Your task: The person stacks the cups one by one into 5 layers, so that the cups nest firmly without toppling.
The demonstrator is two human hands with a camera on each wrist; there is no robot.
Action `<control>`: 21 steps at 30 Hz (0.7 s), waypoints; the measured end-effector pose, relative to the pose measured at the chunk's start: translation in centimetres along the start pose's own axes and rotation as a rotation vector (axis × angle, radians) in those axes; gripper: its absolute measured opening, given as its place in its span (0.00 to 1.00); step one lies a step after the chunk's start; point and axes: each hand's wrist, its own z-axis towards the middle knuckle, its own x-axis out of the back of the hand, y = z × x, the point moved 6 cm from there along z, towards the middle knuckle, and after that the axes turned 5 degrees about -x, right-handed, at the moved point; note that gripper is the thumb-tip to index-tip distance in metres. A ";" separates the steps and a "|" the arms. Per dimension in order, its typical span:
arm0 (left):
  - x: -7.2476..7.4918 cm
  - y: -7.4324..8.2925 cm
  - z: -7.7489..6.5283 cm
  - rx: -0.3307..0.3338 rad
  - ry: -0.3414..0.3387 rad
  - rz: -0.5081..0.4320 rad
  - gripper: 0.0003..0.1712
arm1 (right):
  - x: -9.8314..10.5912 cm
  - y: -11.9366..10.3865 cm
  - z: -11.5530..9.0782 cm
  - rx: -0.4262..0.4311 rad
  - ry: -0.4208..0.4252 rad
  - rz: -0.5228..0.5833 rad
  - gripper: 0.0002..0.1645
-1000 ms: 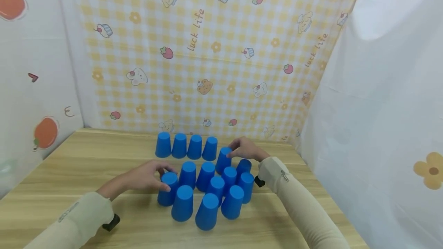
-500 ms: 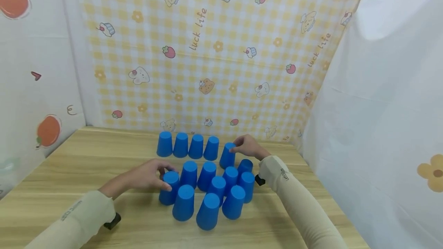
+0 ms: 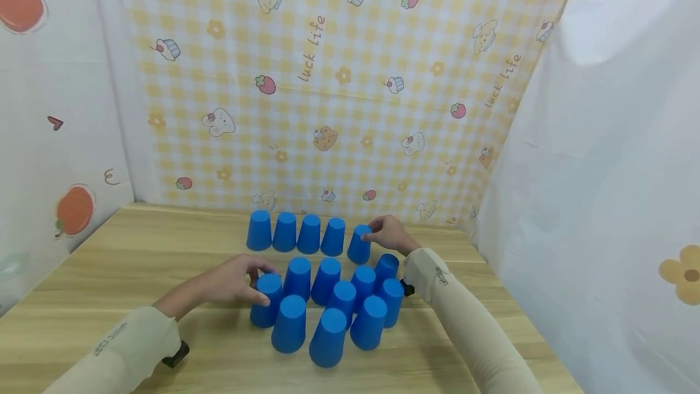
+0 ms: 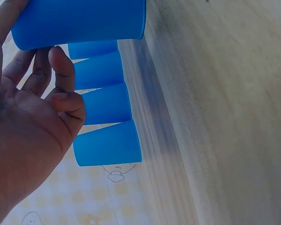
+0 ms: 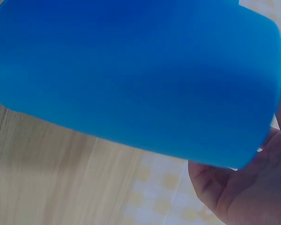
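In the head view, my left hand (image 3: 232, 281) holds an upside-down blue cup (image 3: 266, 309) at the left of a cluster, thumb on the near side. The left wrist view shows this cup (image 4: 84, 21) between thumb and fingers. Farther back, my right hand (image 3: 389, 234) pinches another blue cup (image 3: 358, 249) near its top, at the right end of a back row of several cups (image 3: 308, 236). A large blue cup (image 5: 140, 84) fills the right wrist view and hides most of the right hand's fingers (image 5: 208, 183).
Several more upside-down blue cups (image 3: 327, 342) stand close together between the hands. One cup (image 3: 387, 265) is just below the right wrist. The wooden table (image 3: 164, 230) meets a yellow checked curtain (image 3: 339, 102) at the back and white sheets at both sides.
My right hand has moved its cup back and to the right, to the end of the back row. A cup near the right wrist has shifted slightly nearer. My left hand stays on its cup.
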 end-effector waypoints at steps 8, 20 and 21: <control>-0.1 0.0 0.0 0.008 0.009 0.009 0.30 | -0.3 -0.1 0.5 0.019 0.009 0.002 0.21; -0.1 -0.1 -0.2 0.025 0.024 -0.007 0.31 | -0.5 0.2 1.1 -0.002 0.009 -0.012 0.19; -0.1 -0.2 -0.2 0.027 0.026 -0.008 0.31 | -0.5 0.3 1.2 -0.005 0.006 -0.008 0.19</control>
